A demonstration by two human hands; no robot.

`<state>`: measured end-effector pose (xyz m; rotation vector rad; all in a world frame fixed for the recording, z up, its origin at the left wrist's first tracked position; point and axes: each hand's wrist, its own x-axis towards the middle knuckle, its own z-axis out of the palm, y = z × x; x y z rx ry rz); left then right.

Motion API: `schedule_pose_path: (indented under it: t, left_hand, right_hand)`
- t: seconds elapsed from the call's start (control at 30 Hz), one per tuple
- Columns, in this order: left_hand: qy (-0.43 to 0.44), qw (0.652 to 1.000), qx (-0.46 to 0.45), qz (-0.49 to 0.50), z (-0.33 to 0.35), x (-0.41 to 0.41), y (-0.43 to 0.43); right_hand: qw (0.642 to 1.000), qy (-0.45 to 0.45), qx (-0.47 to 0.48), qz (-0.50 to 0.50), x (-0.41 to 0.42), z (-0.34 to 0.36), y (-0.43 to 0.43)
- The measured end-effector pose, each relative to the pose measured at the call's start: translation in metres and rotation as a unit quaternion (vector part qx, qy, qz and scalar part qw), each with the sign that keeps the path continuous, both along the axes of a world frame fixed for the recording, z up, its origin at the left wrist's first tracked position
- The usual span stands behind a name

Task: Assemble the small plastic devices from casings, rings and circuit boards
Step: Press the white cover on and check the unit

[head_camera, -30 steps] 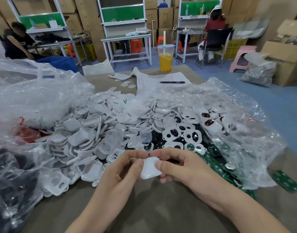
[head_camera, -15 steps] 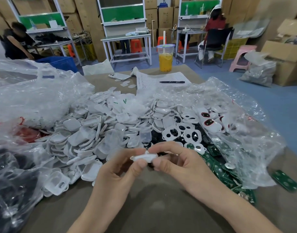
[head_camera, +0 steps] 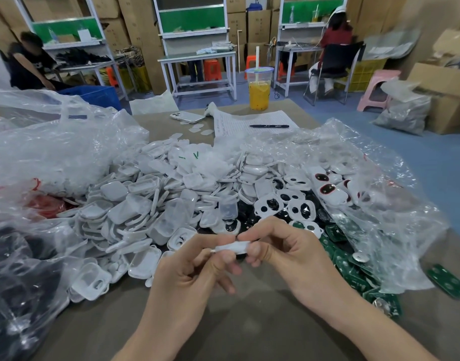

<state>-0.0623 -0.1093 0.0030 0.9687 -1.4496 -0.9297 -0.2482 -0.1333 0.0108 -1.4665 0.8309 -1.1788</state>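
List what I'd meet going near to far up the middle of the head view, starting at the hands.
Left hand and right hand pinching a white casing → pile of white casings → lined paper sheet with a black pen on it → cup of orange drink.

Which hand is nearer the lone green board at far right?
Right. The right hand sits left of the green board, apart from it; left hand is farther left, beyond the white casing both pinch.

head cam | looking forward and down from above the worktop (head_camera: pixel 249 321) | sitting close over left hand (head_camera: pixel 187 272) and right hand (head_camera: pixel 289 256) at lower centre | taking in far workbenches (head_camera: pixel 197 56) at top
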Motion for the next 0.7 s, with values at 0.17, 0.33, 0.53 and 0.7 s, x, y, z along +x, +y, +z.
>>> schedule_pose_path:
  t: [0.17,0.33,0.53,0.7]
  left_hand:
    - [0.000,1.000,0.004,0.009,-0.0002,0.0002,0.0012]
    - [-0.022,1.000,-0.004,0.021,-0.0014,0.0015,0.0016]
    - [-0.038,0.998,-0.039,0.035,-0.0062,0.0019,-0.0009]
    - [-0.082,0.995,-0.048,0.032,-0.0064,0.0031,-0.0037]
  right_hand:
    - [1.000,-0.005,-0.012,0.006,0.0012,-0.0019,0.0001]
    - [1.000,-0.012,-0.019,0.004,0.0029,-0.0020,0.0001]
    - [0.999,-0.031,-0.024,0.003,0.0044,-0.0025,-0.0002]
    - [1.000,-0.025,0.007,0.004,0.0034,-0.0023,0.0002]
